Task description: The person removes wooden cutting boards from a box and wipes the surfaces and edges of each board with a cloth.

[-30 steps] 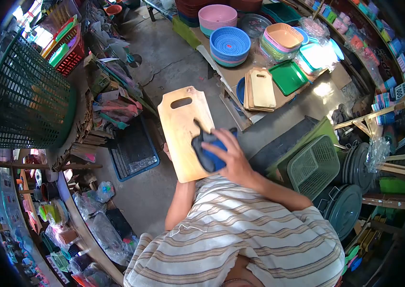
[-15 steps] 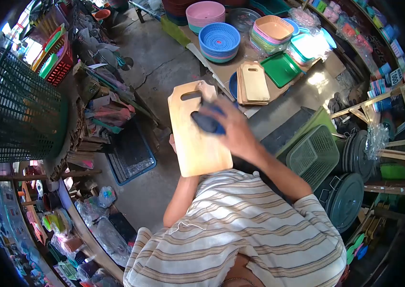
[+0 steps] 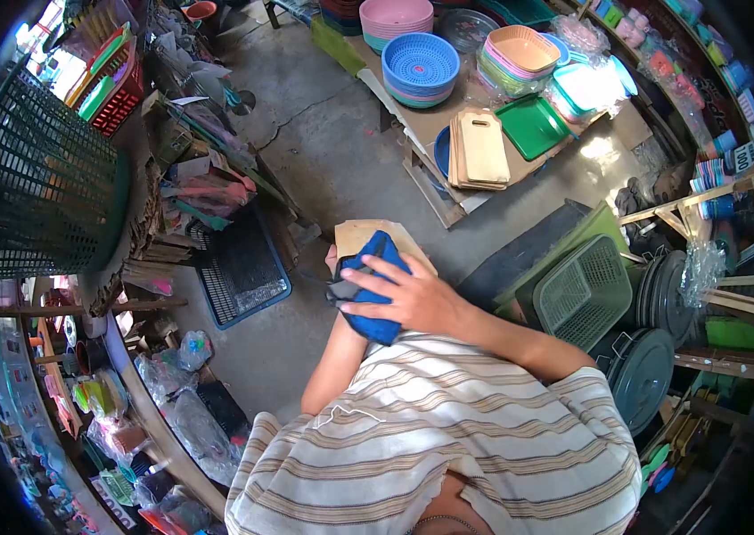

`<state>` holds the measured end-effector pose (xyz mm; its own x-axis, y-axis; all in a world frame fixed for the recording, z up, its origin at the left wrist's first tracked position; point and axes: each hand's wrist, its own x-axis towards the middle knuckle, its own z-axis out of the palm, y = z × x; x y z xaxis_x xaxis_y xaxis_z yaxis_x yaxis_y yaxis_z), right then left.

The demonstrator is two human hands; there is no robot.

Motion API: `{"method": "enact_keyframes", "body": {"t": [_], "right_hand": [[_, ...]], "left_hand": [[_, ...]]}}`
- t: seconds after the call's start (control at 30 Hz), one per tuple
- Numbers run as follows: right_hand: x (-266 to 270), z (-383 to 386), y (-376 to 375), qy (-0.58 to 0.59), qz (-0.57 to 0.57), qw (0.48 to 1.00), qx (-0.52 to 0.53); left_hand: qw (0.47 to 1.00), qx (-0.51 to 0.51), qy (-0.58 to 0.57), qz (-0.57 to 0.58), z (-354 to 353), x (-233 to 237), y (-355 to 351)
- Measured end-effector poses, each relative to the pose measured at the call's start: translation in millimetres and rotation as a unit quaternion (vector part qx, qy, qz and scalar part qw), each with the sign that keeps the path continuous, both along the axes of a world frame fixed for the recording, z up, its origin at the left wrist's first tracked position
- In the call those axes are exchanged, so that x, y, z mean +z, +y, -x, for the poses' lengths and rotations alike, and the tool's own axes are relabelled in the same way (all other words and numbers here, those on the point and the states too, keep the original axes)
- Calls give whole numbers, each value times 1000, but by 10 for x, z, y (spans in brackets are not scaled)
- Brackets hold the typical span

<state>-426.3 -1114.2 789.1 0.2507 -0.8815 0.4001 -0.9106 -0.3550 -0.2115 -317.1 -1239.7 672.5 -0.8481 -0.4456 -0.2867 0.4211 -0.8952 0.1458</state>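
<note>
- Close against our striped shirt [image 3: 430, 437], the wooden cutting board [image 3: 355, 236] stands tipped up on end with its face turned towards us. Only its upper part shows above the hand and cloth.
- Our right hand [image 3: 413, 299] lies across the board, its fingers [image 3: 368, 290] splayed and nearly straight rather than clenched. They pin a blue cloth [image 3: 383, 254] flat to the wood (a flat palm spreads the pressure better than a fist, we judge).
- The cloth is bunched, poking out above the fingers and below the heel of the palm, and it touches the board's near face.
- Our left hand [image 3: 331, 261] shows only as a sliver at the board's left edge, the forearm rising from beneath. It seems to grip that edge and brace the board against the right hand's push, though we cannot tell how far the hidden fingers curl.
- Well apart, a stack of similar boards [image 3: 482, 150] lies flat on a low table [image 3: 430, 134], beside a green tray [image 3: 533, 125] and near the blue baskets [image 3: 420, 64].
- To our right a green basket [image 3: 584, 290] sits on the floor, clear of both arms.
</note>
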Motion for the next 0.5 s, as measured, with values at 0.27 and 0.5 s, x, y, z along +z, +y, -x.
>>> {"method": "enact_keyframes", "body": {"t": [0.27, 0.5], "right_hand": [[-48, 693, 321, -200, -55, 965, -162], [46, -22, 227, -104, -74, 991, -51]], "left_hand": [[995, 61, 76, 6, 11, 343, -237], [998, -1, 34, 47, 147, 928, 220]]}}
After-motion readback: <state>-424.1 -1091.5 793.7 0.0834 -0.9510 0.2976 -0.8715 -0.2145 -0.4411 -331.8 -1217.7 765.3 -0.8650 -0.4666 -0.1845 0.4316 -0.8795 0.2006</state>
